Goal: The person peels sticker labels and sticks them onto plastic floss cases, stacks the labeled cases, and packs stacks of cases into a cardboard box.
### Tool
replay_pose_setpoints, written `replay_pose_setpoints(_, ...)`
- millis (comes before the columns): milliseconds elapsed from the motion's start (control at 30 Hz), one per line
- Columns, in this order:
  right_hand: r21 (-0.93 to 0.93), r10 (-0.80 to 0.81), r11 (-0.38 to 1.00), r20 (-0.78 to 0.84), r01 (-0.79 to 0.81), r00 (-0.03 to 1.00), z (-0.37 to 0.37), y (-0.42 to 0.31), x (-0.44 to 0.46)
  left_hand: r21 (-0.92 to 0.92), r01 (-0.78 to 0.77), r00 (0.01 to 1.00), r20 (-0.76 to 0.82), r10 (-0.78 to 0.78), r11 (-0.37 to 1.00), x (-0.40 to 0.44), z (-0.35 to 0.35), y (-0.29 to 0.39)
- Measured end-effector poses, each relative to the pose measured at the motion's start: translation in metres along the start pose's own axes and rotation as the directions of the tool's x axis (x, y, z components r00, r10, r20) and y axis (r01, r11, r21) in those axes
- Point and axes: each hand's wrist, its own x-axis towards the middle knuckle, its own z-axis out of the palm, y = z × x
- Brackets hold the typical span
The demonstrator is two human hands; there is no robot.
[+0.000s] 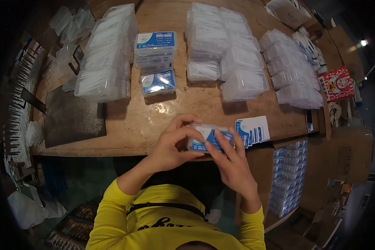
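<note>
Above the table's front edge, both hands grip a small clear plastic box (208, 131) with a blue-and-white label card. My left hand (176, 139) wraps its left end, thumb below and fingers over the top. On the other side, my right hand (231, 155) presses its fingers onto the top and right end. To the right of the box lies a fanned pile of blue-and-white cards (258, 127). Farther back stand labelled boxes (157, 82), some stacked. Fingers cover part of the held box, and its contents cannot be made out.
Stacks of clear boxes filled with white sticks (100, 81) (204, 35) stand on the wooden table (150, 125), with more boxes (300, 93) at right. A dark flat plate (75, 116) lies at left. Below the right edge, a carton (316, 166) holds rows of labelled boxes (287, 179).
</note>
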Motion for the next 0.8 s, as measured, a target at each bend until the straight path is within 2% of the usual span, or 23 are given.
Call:
replay_pose_setpoints(33, -0.011, 0.080, 0.997, 0.023, -0.079, 0.997, 0.000, 0.001, -0.001, -0.013, 0.077, 0.996, -0.052, -0.078, 0.997, 0.003, -0.006, 0.007)
replay_pose_setpoints(100, -0.044, 0.247, 0.969, 0.065, -0.244, 0.967, 0.002, 0.007, -0.006, 0.114, 0.038, 0.994, -0.106, -0.026, 0.993, 0.006, -0.026, 0.006)
replay_pose_setpoints(133, -0.105, 0.322, 0.944, 0.068, -0.314, 0.944, 0.006, 0.017, -0.014, 0.148, -0.024, 0.983, -0.174, 0.050, 0.989, 0.011, -0.036, 0.008)
replay_pose_setpoints(200, -0.120, 0.384, 0.916, -0.016, -0.383, 0.923, 0.015, 0.035, -0.031, 0.211, 0.049, 0.918, -0.394, 0.039, 0.976, 0.019, -0.047, 0.016)
replay_pose_setpoints(267, -0.178, 0.390, 0.902, -0.061, -0.395, 0.919, 0.018, 0.046, -0.043, 0.259, -0.009, 0.860, -0.491, 0.140, 0.966, 0.028, -0.060, 0.007)
replay_pose_setpoints(333, -0.187, 0.428, 0.882, -0.069, -0.433, 0.901, 0.022, 0.053, -0.053, 0.591, 0.119, 0.853, -0.473, 0.223, 0.798, 0.032, -0.066, 0.004)
replay_pose_setpoints(400, -0.177, 0.377, 0.903, -0.112, -0.392, 0.919, 0.031, 0.061, -0.060, 0.840, 0.171, 0.868, -0.376, 0.326, 0.515, 0.034, -0.068, -0.007)
replay_pose_setpoints(500, -0.134, 0.315, 0.932, -0.166, -0.338, 0.935, 0.030, 0.066, -0.061, 0.935, 0.114, 0.866, -0.259, 0.428, 0.335, 0.031, -0.051, -0.004)
replay_pose_setpoints(567, -0.093, 0.308, 0.940, -0.192, -0.330, 0.932, 0.031, 0.069, -0.061, 0.882, 0.024, 0.908, -0.216, 0.358, 0.471, 0.022, -0.026, 0.004)
replay_pose_setpoints(600, -0.085, 0.292, 0.943, -0.250, -0.321, 0.923, 0.031, 0.066, -0.060, 0.635, 0.070, 0.967, -0.233, 0.105, 0.769, 0.015, -0.012, 0.005)
replay_pose_setpoints(633, -0.077, 0.273, 0.948, -0.307, -0.309, 0.912, 0.031, 0.061, -0.055, 0.302, 0.180, 0.979, -0.149, -0.140, 0.936, 0.008, 0.003, 0.004)
replay_pose_setpoints(667, -0.070, 0.250, 0.953, -0.362, -0.294, 0.898, 0.030, 0.055, -0.050, 0.074, 0.348, 0.938, -0.029, -0.347, 0.935, 0.000, 0.018, -0.005)
replay_pose_setpoints(700, -0.093, 0.202, 0.963, -0.383, -0.255, 0.902, 0.029, 0.047, -0.043, -0.132, 0.521, 0.853, 0.134, -0.505, 0.844, -0.005, 0.030, -0.010)
replay_pose_setpoints(800, -0.144, 0.098, 0.975, -0.407, -0.170, 0.908, 0.026, 0.023, -0.028, -0.477, 0.701, 0.695, 0.291, -0.657, 0.530, -0.004, 0.053, -0.005)
